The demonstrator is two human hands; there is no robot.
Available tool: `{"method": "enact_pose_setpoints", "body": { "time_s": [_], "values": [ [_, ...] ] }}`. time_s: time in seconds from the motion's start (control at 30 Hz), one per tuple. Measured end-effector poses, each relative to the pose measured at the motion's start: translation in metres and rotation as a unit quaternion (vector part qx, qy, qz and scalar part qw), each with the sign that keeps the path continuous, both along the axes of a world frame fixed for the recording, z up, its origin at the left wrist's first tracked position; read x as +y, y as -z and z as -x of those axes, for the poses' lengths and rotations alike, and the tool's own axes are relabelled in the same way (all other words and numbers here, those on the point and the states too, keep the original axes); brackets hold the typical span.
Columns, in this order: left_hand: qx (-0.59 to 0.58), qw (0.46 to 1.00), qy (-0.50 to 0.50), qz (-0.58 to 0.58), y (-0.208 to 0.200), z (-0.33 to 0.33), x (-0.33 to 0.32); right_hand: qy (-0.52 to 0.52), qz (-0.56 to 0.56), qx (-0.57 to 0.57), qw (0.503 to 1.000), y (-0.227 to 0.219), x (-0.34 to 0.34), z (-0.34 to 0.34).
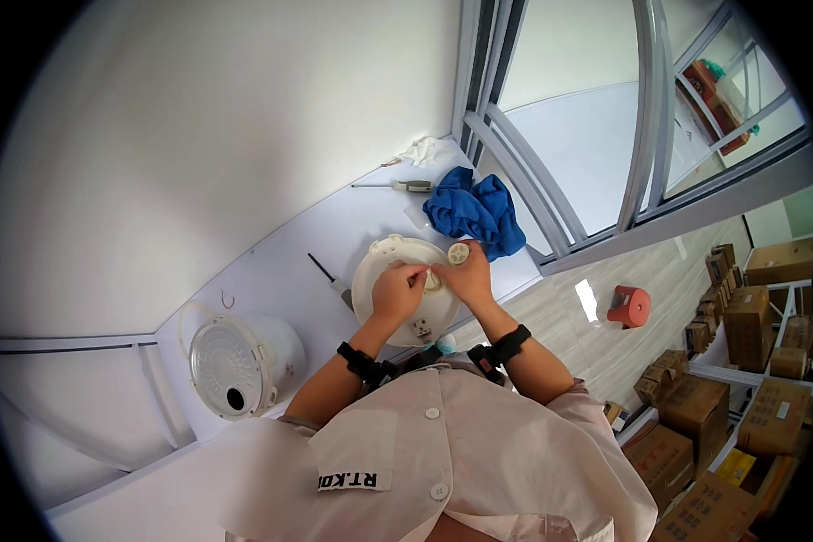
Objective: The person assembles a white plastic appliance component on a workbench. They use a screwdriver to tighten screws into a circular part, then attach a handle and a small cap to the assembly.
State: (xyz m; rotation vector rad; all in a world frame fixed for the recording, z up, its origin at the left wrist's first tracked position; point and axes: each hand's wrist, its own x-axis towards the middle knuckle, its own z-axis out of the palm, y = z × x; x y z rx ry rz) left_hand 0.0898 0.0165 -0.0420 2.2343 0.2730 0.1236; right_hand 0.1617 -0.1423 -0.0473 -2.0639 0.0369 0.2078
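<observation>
A round cream-white plastic cover (370, 271), like an appliance's lid or base, lies on the white table before me. My left hand (397, 294) is over its middle, thumb and fingertips pinched together; what they hold, if anything, is too small to make out. My right hand (470, 280) is over the cover's right side, its fingertips meeting the left ones. Held in the right hand is a small round white spoked cap (459, 253). A screwdriver (341, 291) with a grey-white handle lies just left of the cover.
A white cylindrical appliance body (285, 352) with a handle stands at the left. Behind the cover are a blue cloth (474, 212), another screwdriver (411, 186) and white crumpled tissue (426, 151). On the floor at right stand a red stool (630, 307) and shelved cardboard boxes (691, 406).
</observation>
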Motion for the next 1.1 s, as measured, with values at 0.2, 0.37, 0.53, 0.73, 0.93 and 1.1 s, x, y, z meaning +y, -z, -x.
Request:
{"method": "enact_pose_setpoints", "body": {
  "time_s": [0.2,0.37,0.53,0.73,0.93,1.1],
  "values": [
    [-0.015,1.0,-0.019,-0.002,0.002,0.004,-0.003,-0.019,-0.03,0.01,0.999,0.012,-0.008,-0.004],
    [-0.033,0.999,-0.024,0.006,0.003,0.005,-0.004,-0.037,-0.064,0.0,0.997,0.021,-0.016,0.001],
    [-0.034,0.999,-0.033,0.004,0.0,0.005,-0.007,-0.085,-0.093,-0.034,0.991,0.021,-0.024,0.008],
    [-0.045,0.998,-0.018,-0.031,0.002,0.002,-0.005,-0.12,-0.11,-0.033,0.986,0.016,-0.027,0.013],
    [-0.045,0.998,-0.013,-0.042,0.003,0.004,-0.006,-0.13,-0.06,-0.032,0.989,-0.013,-0.022,0.025],
    [-0.057,0.998,0.037,-0.015,-0.002,0.009,-0.001,-0.115,-0.043,-0.051,0.991,-0.01,-0.019,0.025]
  ]
}}
